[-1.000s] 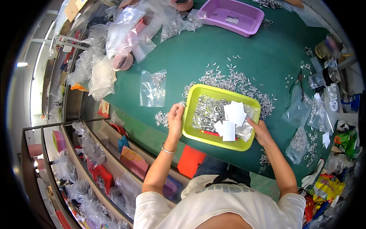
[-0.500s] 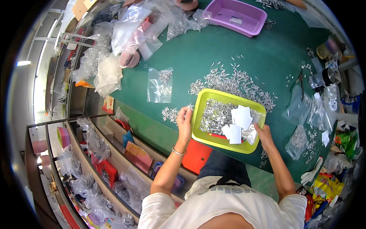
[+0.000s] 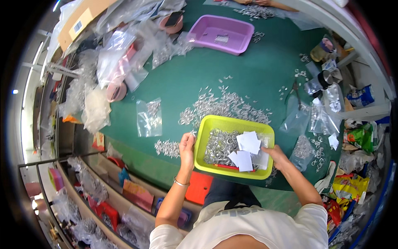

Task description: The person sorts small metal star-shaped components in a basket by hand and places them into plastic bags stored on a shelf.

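A yellow-green tray [image 3: 206, 124] sits at the near edge of the green table [image 3: 248, 70]. It holds metal rings [image 3: 219, 147] and a few white paper slips [image 3: 249, 142]. My left hand [image 3: 186, 148] is just outside the tray's left rim, fingers pinched on what looks like a small metal part [image 3: 193, 133]. My right hand [image 3: 277, 157] rests on the tray's right side and grips its rim beside the slips. A loose heap of small metal parts [image 3: 227, 106] lies just beyond the tray.
A clear bag of parts [image 3: 149, 118] and a small pile of parts [image 3: 167, 147] lie left of the tray. A purple tray [image 3: 219, 31] stands at the far side. Plastic bags and tape rolls crowd the left; bags and jars crowd the right. Shelves run below the table's left edge.
The view has shifted with my head. My left hand has slipped a little down along the tray's left rim. My right hand stays at the tray's right side.
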Tool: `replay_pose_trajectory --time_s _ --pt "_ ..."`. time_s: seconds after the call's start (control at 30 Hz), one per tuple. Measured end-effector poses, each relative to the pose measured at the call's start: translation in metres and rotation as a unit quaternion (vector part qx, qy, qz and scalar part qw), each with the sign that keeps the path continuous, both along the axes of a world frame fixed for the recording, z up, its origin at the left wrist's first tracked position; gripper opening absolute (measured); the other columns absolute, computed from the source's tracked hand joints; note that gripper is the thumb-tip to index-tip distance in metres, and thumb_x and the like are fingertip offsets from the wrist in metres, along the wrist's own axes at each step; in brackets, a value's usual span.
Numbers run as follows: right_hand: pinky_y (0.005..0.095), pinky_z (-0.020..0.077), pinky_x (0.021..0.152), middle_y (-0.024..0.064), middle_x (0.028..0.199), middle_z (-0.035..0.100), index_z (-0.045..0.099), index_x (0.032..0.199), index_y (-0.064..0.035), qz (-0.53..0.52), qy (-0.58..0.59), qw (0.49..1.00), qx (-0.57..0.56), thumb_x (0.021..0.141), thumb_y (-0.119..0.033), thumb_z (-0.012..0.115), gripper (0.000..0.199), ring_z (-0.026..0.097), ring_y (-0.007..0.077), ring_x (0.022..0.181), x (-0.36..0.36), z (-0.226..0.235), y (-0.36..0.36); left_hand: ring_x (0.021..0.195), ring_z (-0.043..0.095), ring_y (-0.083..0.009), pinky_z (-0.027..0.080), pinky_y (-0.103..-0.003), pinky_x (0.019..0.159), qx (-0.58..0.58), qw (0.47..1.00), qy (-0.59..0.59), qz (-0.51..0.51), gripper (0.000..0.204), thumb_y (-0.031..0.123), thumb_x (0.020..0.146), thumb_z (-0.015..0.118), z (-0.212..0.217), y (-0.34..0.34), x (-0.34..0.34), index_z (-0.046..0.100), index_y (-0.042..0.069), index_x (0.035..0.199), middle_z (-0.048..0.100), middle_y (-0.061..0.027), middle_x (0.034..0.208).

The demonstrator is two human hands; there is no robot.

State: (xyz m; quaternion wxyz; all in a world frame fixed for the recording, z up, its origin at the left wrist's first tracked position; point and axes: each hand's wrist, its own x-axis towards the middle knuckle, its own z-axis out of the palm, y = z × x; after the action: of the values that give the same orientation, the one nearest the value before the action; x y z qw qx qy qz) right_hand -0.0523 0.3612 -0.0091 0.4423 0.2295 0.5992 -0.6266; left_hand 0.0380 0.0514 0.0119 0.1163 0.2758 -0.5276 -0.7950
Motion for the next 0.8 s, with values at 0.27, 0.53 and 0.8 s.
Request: replay_pose_trajectory --time_s 0.27,0.53,0.8 --pt "0.0351 0.0493 0.077 0.0138 0.098 0.062 0.055 0.106 0.007 -0.115 0.064 0.991 -0.007 0.084 -0.012 0.057 0.028 0.061 0.0218 0.086 -0.007 0.041 0.031 0.072 0.043 -0.0073 0.039 -0.021 0.066 0.091 0.995 0.014 -0.048 0.013 0.02 0.095 0.045 0.014 0.021 -0.068 0.046 0.01 0.086 0.043 0.0029 0.075" --pt "0.0288 0.0455 0.075 0.0097 0.095 0.062 0.057 0.103 0.0062 -0.146 0.169 0.975 -0.019 0.085 -0.015 0.059 0.028 0.058 0.0157 0.083 -0.021 0.017 0.038 0.057 0.039 -0.0039 0.036 -0.019 0.052 0.0 0.996 -0.041 -0.085 0.017 0.021 0.095 0.044 -0.006 0.025 -0.101 0.049 0.01 0.083 0.044 0.0042 0.067" --pt "0.0269 0.0433 0.073 0.006 0.092 0.061 0.059 0.101 0.0053 -0.053 0.17 0.984 0.015 0.086 -0.018 0.059 0.028 0.055 0.012 0.081 -0.058 -0.03 0.032 0.062 0.034 -0.0037 0.032 -0.021 0.055 -0.057 0.996 -0.063 -0.008 0.019 0.022 0.096 0.042 -0.045 0.026 -0.106 0.048 0.009 0.084 0.041 0.0054 0.069"
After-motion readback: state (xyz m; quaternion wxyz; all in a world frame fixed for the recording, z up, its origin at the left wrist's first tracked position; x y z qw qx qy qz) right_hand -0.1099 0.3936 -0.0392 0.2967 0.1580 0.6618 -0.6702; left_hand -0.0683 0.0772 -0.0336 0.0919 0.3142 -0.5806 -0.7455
